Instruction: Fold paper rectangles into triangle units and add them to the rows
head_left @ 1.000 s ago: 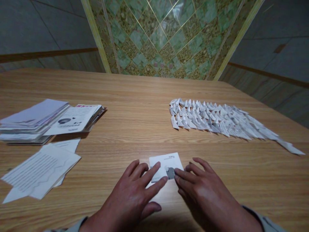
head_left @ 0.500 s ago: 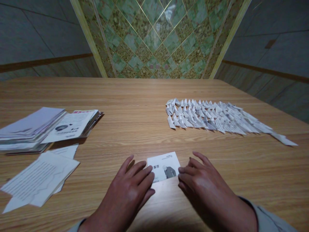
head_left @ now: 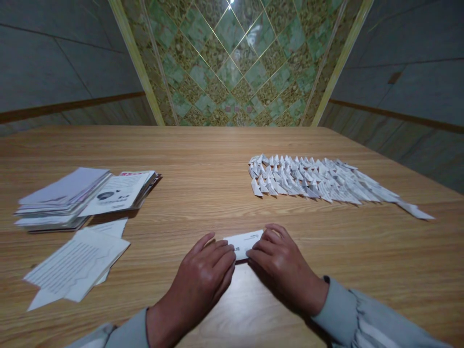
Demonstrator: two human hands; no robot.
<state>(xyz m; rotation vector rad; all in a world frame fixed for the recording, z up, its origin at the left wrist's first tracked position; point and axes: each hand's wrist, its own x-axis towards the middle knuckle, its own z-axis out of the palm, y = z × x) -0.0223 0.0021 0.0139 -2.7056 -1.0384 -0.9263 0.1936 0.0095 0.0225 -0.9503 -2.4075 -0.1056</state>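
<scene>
**Both hands down on a paper slip, near edge of counter**

Left edge: a stack of leaflets (head_left: 68, 198), fanned a little, printed faces up. Lies well apart from the hands, probably set there as stock kept clear of the working spot.

Toward the near-left corner: loose printed sheets (head_left: 76, 266), overlapping and skewed, one corner tucked under the stack's shadow. They look laid aside rather than squared up.

Middle of the near edge: left hand (head_left: 203, 275), palm down, fingers bent and close together, tips bearing on the left end of the paper slip (head_left: 244, 241). The slip is a narrow white strip with some print showing, flat on the wooden counter (head_left: 203, 159) and lying between the two hands. Its low, doubled look suggests a fold being pressed against the hard surface.

Right hand (head_left: 279, 263): same narrow posture, knuckles raised, fingertips covering the slip's right end. Both hands hold the slip by its ends. The thumbs are hidden, so I cannot tell whether they reach under the paper. Grey sleeves (head_left: 340, 309) show at both wrists.

Right of middle, running toward the right edge: folded paper pieces (head_left: 319, 181), small white pointed shapes in tight overlapping rows. The even rows suggest they are kept in order and out of reach of the elbows.

Beyond the far edge: green diamond-tiled wall panel (head_left: 232, 63).
</scene>
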